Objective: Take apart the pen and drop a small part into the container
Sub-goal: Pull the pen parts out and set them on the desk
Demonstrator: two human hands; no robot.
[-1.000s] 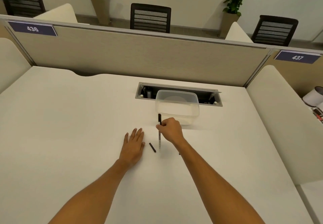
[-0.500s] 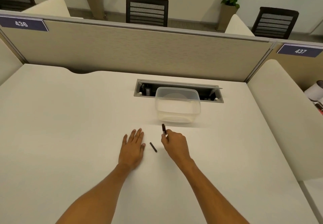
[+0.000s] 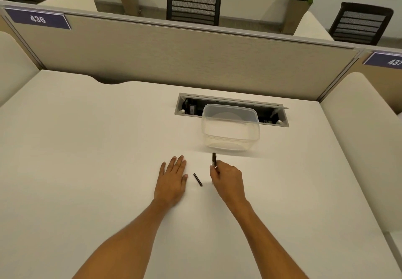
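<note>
My right hand (image 3: 226, 177) is closed around a dark pen (image 3: 214, 159), whose upper end sticks out above my fingers and points toward the container; the rest of the pen is hidden in my fist. A small black pen part (image 3: 198, 179) lies loose on the white desk (image 3: 87, 148) between my hands. My left hand (image 3: 173, 177) rests flat on the desk, palm down, fingers apart, holding nothing. The clear plastic container (image 3: 230, 129) stands just beyond the pen and looks empty.
A recessed cable box (image 3: 189, 106) with an open lid sits in the desk behind the container. A beige partition (image 3: 174, 56) closes the far edge, with cushioned panels at both sides. Chairs and potted plants stand beyond it.
My right hand drew the pen back toward me, from beside the container's near wall to a spot right of the loose part. My left hand stayed flat. The view shifted a little.
</note>
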